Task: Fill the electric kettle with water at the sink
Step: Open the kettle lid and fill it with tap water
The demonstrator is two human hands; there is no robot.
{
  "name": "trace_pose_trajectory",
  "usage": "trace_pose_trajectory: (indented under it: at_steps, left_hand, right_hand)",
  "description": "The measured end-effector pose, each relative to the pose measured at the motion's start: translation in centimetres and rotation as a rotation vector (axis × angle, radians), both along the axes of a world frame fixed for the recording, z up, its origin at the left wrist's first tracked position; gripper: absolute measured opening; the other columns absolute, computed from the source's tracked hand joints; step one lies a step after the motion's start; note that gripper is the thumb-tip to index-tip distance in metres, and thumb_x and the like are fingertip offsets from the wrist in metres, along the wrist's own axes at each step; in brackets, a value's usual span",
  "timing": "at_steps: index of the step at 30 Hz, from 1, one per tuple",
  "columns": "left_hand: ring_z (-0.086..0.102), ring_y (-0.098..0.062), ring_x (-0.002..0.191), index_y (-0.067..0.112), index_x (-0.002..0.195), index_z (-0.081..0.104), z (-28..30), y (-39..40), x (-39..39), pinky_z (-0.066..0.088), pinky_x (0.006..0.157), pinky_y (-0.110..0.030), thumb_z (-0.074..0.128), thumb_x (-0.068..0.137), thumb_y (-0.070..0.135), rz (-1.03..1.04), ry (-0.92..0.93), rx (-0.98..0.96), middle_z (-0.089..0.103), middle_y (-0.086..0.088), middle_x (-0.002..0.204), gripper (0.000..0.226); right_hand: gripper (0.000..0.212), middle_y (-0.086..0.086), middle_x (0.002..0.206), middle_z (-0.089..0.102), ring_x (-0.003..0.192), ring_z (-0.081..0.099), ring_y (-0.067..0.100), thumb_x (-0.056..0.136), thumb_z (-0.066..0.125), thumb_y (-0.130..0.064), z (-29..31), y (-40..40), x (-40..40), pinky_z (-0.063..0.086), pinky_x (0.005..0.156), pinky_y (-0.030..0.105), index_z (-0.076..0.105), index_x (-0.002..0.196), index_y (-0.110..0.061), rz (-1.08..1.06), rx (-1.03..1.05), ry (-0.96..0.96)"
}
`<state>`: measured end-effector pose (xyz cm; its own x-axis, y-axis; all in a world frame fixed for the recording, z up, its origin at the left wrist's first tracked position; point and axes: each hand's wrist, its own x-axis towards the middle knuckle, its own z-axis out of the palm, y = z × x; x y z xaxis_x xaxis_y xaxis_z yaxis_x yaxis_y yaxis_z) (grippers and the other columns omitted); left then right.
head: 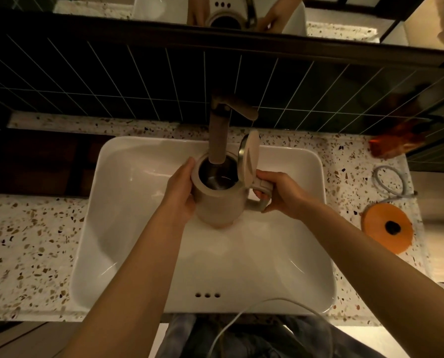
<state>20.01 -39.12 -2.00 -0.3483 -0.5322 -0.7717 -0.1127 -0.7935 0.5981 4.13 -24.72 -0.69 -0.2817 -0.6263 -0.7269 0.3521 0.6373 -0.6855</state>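
A cream electric kettle (217, 202) hangs over the white sink (138, 228), upright, its lid (249, 157) flipped open to the right. The faucet (219, 130) spout reaches down into the kettle's mouth. Whether water runs I cannot tell; the dark inside shows a faint shine at the bottom. My left hand (179, 192) cups the kettle's left side. My right hand (280, 192) grips the handle on the right.
Speckled terrazzo counter (29, 249) surrounds the sink. An orange round base (386, 228) with a grey cord (388, 182) lies on the right counter. Dark tiled wall and a mirror rise behind. A white cable (241, 321) crosses the sink's front edge.
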Motion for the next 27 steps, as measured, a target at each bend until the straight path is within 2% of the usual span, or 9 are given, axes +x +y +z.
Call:
trace_pose_trajectory:
  at_steps: [3,7,10,12,17,20,22,24,27]
  left_hand:
    - [0.067,-0.005,0.080,0.020,0.102,0.070,-0.3,0.0,0.6,0.048,0.067,-0.024,0.054,0.099,0.034,0.011,0.007,-0.042,0.077,0.011,0.073,0.022]
    - [0.065,-0.003,0.081,0.022,0.100,0.068,-0.1,0.0,0.9,0.044,0.069,-0.025,0.055,0.099,0.032,-0.037,-0.014,-0.090,0.074,0.010,0.082,0.017]
    - [0.060,0.000,0.083,0.025,0.092,0.064,0.0,0.1,1.1,0.039,0.068,-0.022,0.054,0.100,0.029,-0.085,-0.029,-0.110,0.069,0.011,0.089,0.014]
    - [0.059,0.002,0.087,0.026,0.097,0.064,-0.3,0.1,1.4,0.039,0.077,-0.022,0.053,0.100,0.028,-0.115,-0.031,-0.117,0.068,0.012,0.095,0.011]
    - [0.060,-0.011,0.112,0.020,0.125,0.063,-0.6,0.0,2.3,0.039,0.108,-0.037,0.056,0.097,0.025,-0.141,-0.054,-0.152,0.069,0.004,0.118,0.029]
    - [0.057,-0.020,0.121,0.021,0.128,0.062,-0.5,-0.7,2.2,0.041,0.104,-0.038,0.059,0.093,0.024,-0.212,-0.174,-0.263,0.066,-0.001,0.126,0.035]
    - [0.059,-0.022,0.119,0.022,0.129,0.060,-0.3,-1.4,1.9,0.042,0.093,-0.031,0.059,0.091,0.018,-0.255,-0.263,-0.361,0.065,-0.005,0.127,0.038]
    - [0.059,-0.022,0.117,0.017,0.133,0.058,0.4,-1.8,1.4,0.044,0.092,-0.030,0.058,0.091,0.011,-0.273,-0.338,-0.542,0.064,-0.008,0.129,0.042]
    - [0.054,-0.026,0.123,0.009,0.134,0.056,2.0,-1.7,-0.1,0.042,0.101,-0.031,0.054,0.093,0.008,-0.383,-0.463,-1.200,0.060,-0.011,0.134,0.041]
  right_hand:
    - [0.043,-0.002,0.061,0.052,0.067,0.046,0.016,0.098,0.040,-0.030,-0.8,-0.1,0.5,0.042,0.075,0.039,0.072,0.069,-0.028,0.001,-0.054,0.074]
    - [0.047,0.007,0.065,0.048,0.067,0.044,0.022,0.095,0.042,-0.031,-1.5,-0.4,0.3,0.038,0.079,0.044,0.069,0.057,-0.027,-0.004,-0.072,0.102]
    - [0.039,0.019,0.078,0.050,0.078,0.044,0.032,0.085,0.047,-0.039,-2.1,-0.7,0.1,0.037,0.078,0.046,0.072,0.075,-0.010,-0.018,-0.078,0.095]
    - [0.053,0.023,0.089,0.055,0.084,0.048,0.033,0.082,0.049,-0.042,-2.9,-0.8,-0.2,0.039,0.079,0.047,0.069,0.093,0.006,-0.021,-0.074,0.117]
    - [0.060,0.023,0.081,0.055,0.072,0.047,0.031,0.078,0.054,-0.041,-3.7,-1.1,-0.4,0.039,0.064,0.035,0.065,0.092,0.017,-0.007,-0.088,0.178]
    - [0.060,0.024,0.080,0.053,0.068,0.044,0.031,0.081,0.054,-0.038,-3.9,-1.3,-0.6,0.036,0.059,0.033,0.063,0.094,0.020,0.002,-0.093,0.177]
    - [0.060,0.025,0.078,0.053,0.062,0.044,0.028,0.081,0.054,-0.039,-3.9,-1.4,-0.7,0.036,0.058,0.032,0.064,0.091,0.019,0.017,-0.102,0.174]
    - [0.069,0.026,0.078,0.052,0.061,0.044,0.030,0.078,0.059,-0.043,-4.0,-1.4,-0.8,0.037,0.059,0.034,0.057,0.087,0.026,0.025,-0.117,0.171]
    - [0.076,0.025,0.079,0.053,0.071,0.046,0.032,0.070,0.063,-0.047,-4.3,-1.5,-0.9,0.038,0.067,0.040,0.055,0.085,0.027,0.039,-0.129,0.165]
